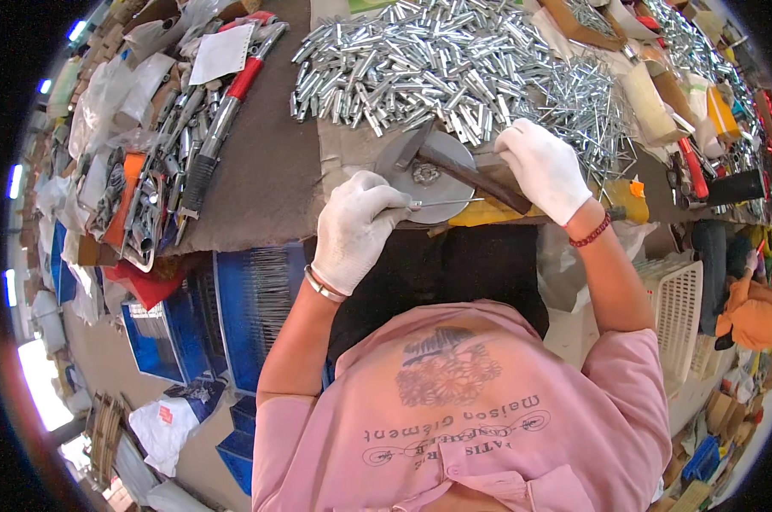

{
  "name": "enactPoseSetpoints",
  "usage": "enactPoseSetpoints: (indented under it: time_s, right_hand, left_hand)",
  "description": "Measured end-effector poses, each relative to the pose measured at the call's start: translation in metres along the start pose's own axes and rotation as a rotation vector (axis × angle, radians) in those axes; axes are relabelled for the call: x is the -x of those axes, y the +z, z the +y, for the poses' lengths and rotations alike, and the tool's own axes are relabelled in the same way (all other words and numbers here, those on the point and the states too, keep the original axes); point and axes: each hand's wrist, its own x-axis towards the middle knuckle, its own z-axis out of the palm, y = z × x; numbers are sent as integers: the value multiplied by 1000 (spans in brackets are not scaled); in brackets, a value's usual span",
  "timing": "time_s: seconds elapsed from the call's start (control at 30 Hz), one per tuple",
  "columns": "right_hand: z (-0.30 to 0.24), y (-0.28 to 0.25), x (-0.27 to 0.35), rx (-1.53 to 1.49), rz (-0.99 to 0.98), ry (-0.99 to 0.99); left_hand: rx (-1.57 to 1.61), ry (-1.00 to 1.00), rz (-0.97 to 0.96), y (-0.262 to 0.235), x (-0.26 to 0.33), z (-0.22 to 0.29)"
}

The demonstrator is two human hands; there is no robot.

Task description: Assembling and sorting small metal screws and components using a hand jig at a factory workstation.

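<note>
A slim, straight silver metal rod (454, 202) lies near the centre of the frame, running rightward from the white-gloved left hand (356, 226). That hand's thumb and fingers are closed on the rod's left end (a small silver piece shows right at the fingertips). Slightly right of centre, the white-gloved right hand (546, 171) has its fingers curled, thumb and forefinger close together; whether they grip anything, I cannot tell.

Beyond the rod is a flat, round grey disc (392, 158), with a dark-headed, brown-handled hammer (475, 175) lying across it, its handle slanting down toward the right hand. A flat yellow sheet (488, 213) shows beneath the handle's end. Across the upper middle spreads a heap of short silver metal tubes (403, 64), with thin silver metal pins (586, 102) scattered at its right. A blue plastic crate (235, 320) stands at lower left.
</note>
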Motion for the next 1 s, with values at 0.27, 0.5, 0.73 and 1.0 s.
enactPoseSetpoints:
  time_s: [0.27, 0.5, 0.73, 1.0]
  right_hand:
    - [-86, -2, -16, 49, -89, -181]
    - [-98, 8, -19, -349, -50, -184]
    - [-97, 4, -14, -198, -136, -188]
    - [-102, -1, -21, -80, -193, -270]
  left_hand:
    - [-56, 26, -7, 0, 0, -1]
    - [-32, 68, -3, 2, 2, -7]
    - [-21, 69, 3, 3, 3, -7]
    - [-13, 74, 17, 4, 5, -12]
